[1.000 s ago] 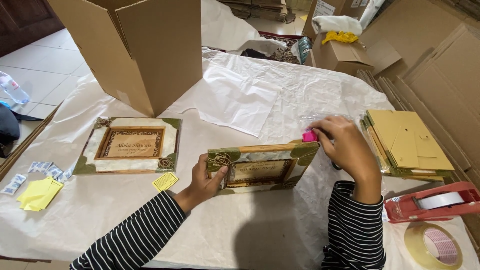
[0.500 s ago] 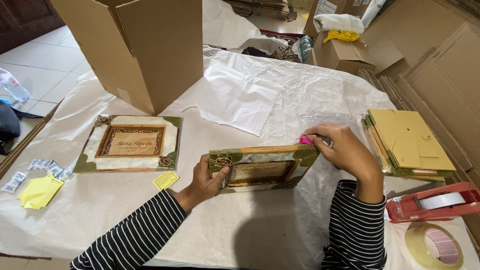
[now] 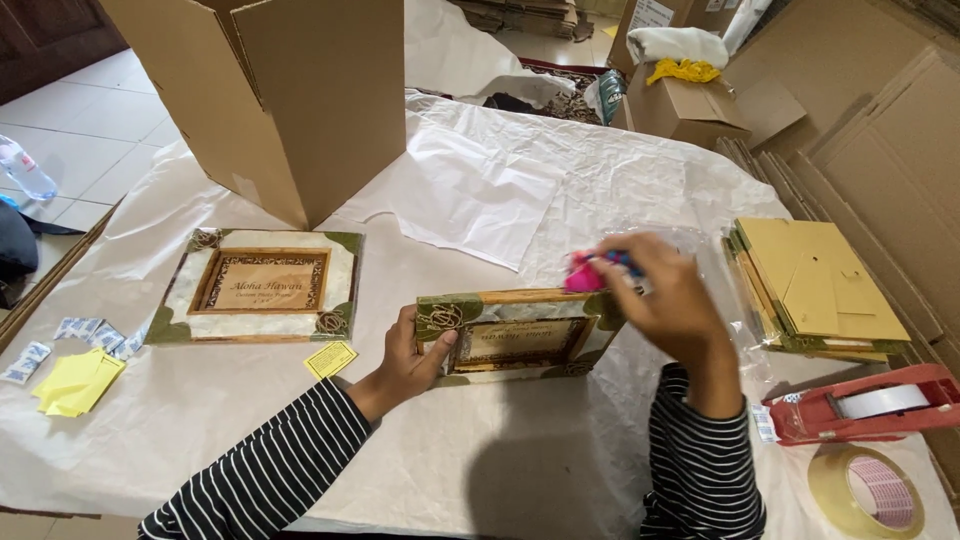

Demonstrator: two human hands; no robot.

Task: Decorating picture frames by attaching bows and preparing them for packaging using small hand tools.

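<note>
Gripping frame (image 3: 515, 335) w/ left hand (image 3: 408, 365), right hand (image 3: 668, 300) on pink cloth (image 3: 582, 274).

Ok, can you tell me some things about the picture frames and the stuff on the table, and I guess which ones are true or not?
1. The left hand holds a picture frame standing on its edge. True.
2. The right hand holds a pair of scissors. False: it holds a small pink thing, blurred, at the frame's top edge.
3. Another frame lies flat on the table. True.
4. The big cardboard box is taped shut. False: its flaps stand open.
5. The red tape dispenser lies by the person's left arm. False: it lies on the right side, near a tape roll.
</note>
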